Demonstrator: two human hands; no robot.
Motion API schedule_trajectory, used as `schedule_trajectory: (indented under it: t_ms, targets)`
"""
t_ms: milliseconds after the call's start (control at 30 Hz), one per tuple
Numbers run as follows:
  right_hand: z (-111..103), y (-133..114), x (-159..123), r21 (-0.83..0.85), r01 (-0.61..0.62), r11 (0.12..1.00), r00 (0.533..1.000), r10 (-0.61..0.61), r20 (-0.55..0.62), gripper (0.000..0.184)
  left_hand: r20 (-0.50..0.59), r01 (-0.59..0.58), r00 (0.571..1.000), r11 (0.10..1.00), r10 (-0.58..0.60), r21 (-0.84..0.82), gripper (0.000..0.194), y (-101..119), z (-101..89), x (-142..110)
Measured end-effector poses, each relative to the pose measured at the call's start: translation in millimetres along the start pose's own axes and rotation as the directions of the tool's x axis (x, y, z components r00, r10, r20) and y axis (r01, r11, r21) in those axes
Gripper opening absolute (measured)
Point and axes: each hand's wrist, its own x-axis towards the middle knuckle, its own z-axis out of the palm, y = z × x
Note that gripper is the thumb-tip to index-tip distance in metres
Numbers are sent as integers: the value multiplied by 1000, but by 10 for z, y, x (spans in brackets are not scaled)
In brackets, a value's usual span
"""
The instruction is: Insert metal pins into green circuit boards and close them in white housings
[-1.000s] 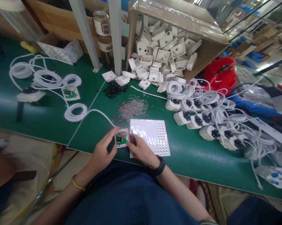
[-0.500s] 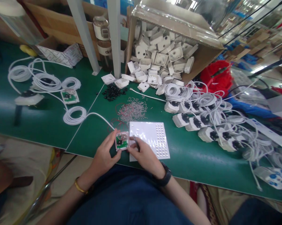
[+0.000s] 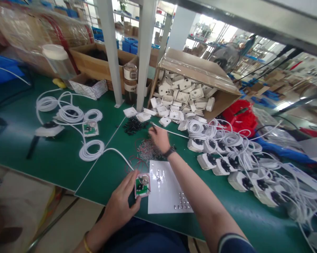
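Note:
My left hand (image 3: 121, 205) holds a small square clear-cased unit with a green circuit board (image 3: 142, 185) near the front edge of the green table (image 3: 55, 158); a white cable (image 3: 116, 153) runs from it to a coil. My right hand (image 3: 159, 137) is stretched forward over a heap of small red-and-silver pins (image 3: 147, 149), with a thin dark tool between its fingers, close to a pile of black caps (image 3: 133, 125). A white sheet with rows of tiny metal dots (image 3: 167, 191) lies under my right forearm.
A tipped cardboard box (image 3: 200, 73) spills white plastic housings (image 3: 174, 105). Assembled white units with coiled cables (image 3: 226, 154) crowd the right. More cable coils (image 3: 68, 114) and a second board (image 3: 90, 128) lie left. Two metal posts (image 3: 144, 52) and a bottle (image 3: 130, 82) stand behind.
My right hand left the unit and reached forward to the pin heap. The left hand kept hold of the unit. The view tilted upward, showing more of the room.

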Motion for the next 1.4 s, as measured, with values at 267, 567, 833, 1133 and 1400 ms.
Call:
schedule_trajectory:
  t_ms: [267, 567, 833, 1133, 1400]
  targets:
    - [292, -138, 339, -185, -4, 983, 998, 16, 69, 19, -35, -56, 998, 993, 60, 106, 78, 17, -2, 25]
    - [-132, -211, 39, -78, 54, 995, 990, -43, 138, 13, 4, -20, 1000, 999, 20, 41, 77, 78, -22, 65]
    - [-393, -109, -1544, 557, -102, 824, 951, -84, 299, 7, 3, 28, 1000, 999, -28, -23, 73, 83, -15, 73]
    - [50, -166, -1796, 211, 297, 931, 937, -326, 124, 21, 19, 47, 999, 997, -46, -62, 68, 69, -5, 61]
    - [-227, -293, -1770, -101, 474, 875, 826, -402, 394, 23, 9, 2, 1000, 999, -1, -52, 65, 93, -4, 86]
